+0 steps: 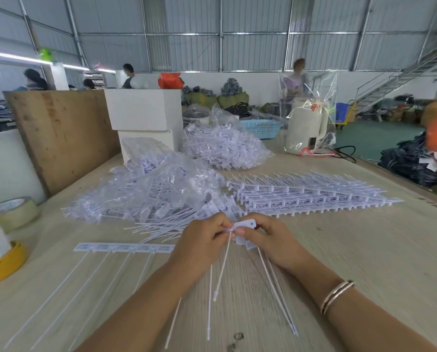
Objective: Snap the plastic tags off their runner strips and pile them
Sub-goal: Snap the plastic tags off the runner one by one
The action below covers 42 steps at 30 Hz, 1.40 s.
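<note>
Table [365, 262]: pale wood top; carries all the work stock.
Stack of strips [311, 196]: unbroken runner strips laid flat, well beyond the right hand; long axis runs left to right.
Loose pile [146, 196]: snapped tags heaped with clear bags, beyond the left hand; the left hand is the nearer for dropping onto it.
Spare strip [123, 248]: flat on the table, just left of the left hand; tails trail toward the person.
Left hand [202, 240]: fingers curled, pinching the left end of the held strip.
Right hand [268, 240]: fingers curled, pinching the right end, thumb on the near face.
Held strip [244, 226]: raised off the table between both hands (a short remnant, by judgement); flat heads run across from hand to hand; thin tails hang down and toward the person, splaying.
Key relation: joint to be broken lies between the two pinches, close to where the fingertips meet; the strip's axis is crosswise, so the bend should probably fold one hand against the other.
Risk: tails may tangle as heads part.
</note>
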Motion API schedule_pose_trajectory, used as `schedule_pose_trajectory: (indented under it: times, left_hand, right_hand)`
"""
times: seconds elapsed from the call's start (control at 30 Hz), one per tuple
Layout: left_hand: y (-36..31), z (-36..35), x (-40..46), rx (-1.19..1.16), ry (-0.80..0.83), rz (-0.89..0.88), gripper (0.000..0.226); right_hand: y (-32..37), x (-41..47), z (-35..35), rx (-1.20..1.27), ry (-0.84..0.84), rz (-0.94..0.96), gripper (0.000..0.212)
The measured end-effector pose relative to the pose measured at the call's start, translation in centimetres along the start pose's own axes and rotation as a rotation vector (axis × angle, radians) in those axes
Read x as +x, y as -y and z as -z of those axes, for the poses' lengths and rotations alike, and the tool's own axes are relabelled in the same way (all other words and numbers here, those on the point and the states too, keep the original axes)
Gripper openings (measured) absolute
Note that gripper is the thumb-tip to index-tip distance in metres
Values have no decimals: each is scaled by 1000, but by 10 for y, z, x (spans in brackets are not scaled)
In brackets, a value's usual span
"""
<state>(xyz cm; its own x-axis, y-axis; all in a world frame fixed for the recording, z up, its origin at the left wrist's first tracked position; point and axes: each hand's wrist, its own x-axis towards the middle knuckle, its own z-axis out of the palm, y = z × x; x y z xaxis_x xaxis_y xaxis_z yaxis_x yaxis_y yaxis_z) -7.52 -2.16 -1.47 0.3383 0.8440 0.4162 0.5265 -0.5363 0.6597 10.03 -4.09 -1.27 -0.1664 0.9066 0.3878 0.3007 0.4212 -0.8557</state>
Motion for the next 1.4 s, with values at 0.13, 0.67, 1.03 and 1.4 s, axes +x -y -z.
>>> schedule_pose_trajectory:
  times: [0.13,0.67,1.03,1.4]
  left_hand:
    - [-1,0,0,-36,-6,18,10]
    - [-12,3,3,-453,-75,164,12]
    - [-9,5,-4,316,-100,27,26]
    - [-21,1,-8,394,-74,-142,15]
  right_hand:
    - [2,-1,0,-15,-7,29,15]
    - [3,1,6,339,-205,-93,23]
    - [-12,6,-5,-540,87,-82,22]
    - [3,1,-11,-220,87,-73,32]
